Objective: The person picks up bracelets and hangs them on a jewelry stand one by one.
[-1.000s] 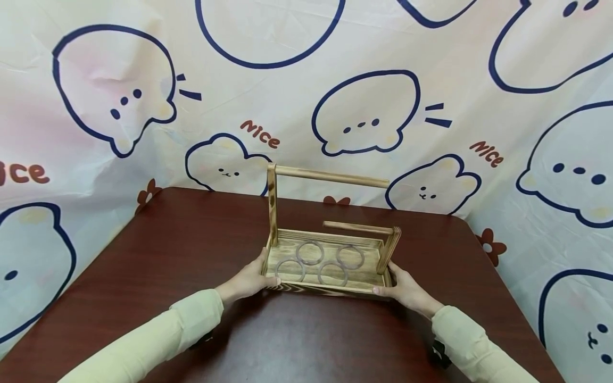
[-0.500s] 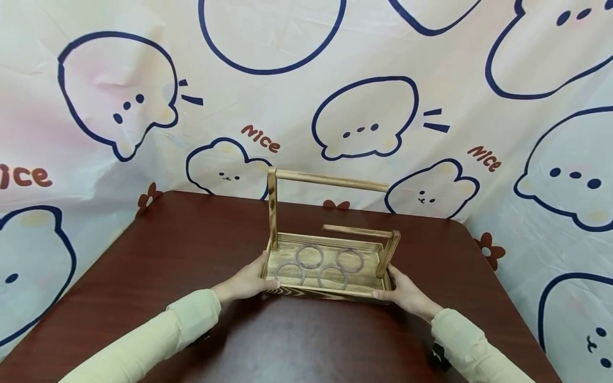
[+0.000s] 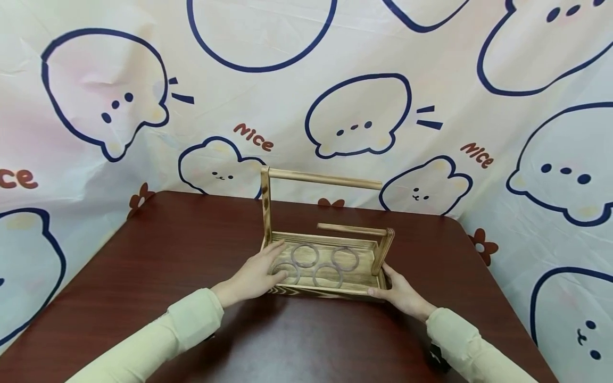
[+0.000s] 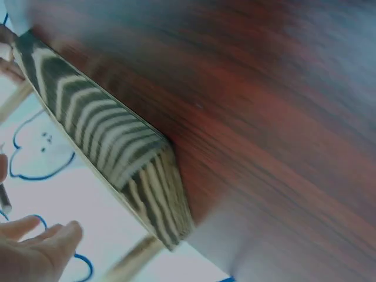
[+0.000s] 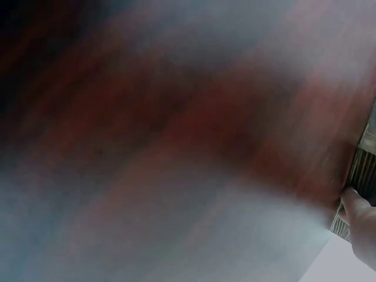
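A wooden tray (image 3: pixel 321 293) with raised sides sits on the table; its striped grain shows in the left wrist view. A tall left post (image 3: pixel 266 210) carries a long rod (image 3: pixel 325 178), and a slanted right post (image 3: pixel 383 252) carries a shorter rod (image 3: pixel 351 230). Several pale translucent rings (image 3: pixel 318 256) lie on the tray floor. My left hand (image 3: pixel 256 271), fingers extended, is over the tray's left end and hides part of one ring. In the left wrist view its fingers (image 4: pixel 61 244) look apart from the wood. My right hand (image 3: pixel 402 292) grips the right end, thumb on the front rim.
The dark red-brown table (image 3: pixel 201 244) spreads around the tray. A pale cloth (image 3: pixel 287 106) printed with cartoon figures hangs behind and along both sides of the table.
My left hand has let go of the tray's left end and moved up and inward above it. The right hand keeps its grip, and the tray stays in place.
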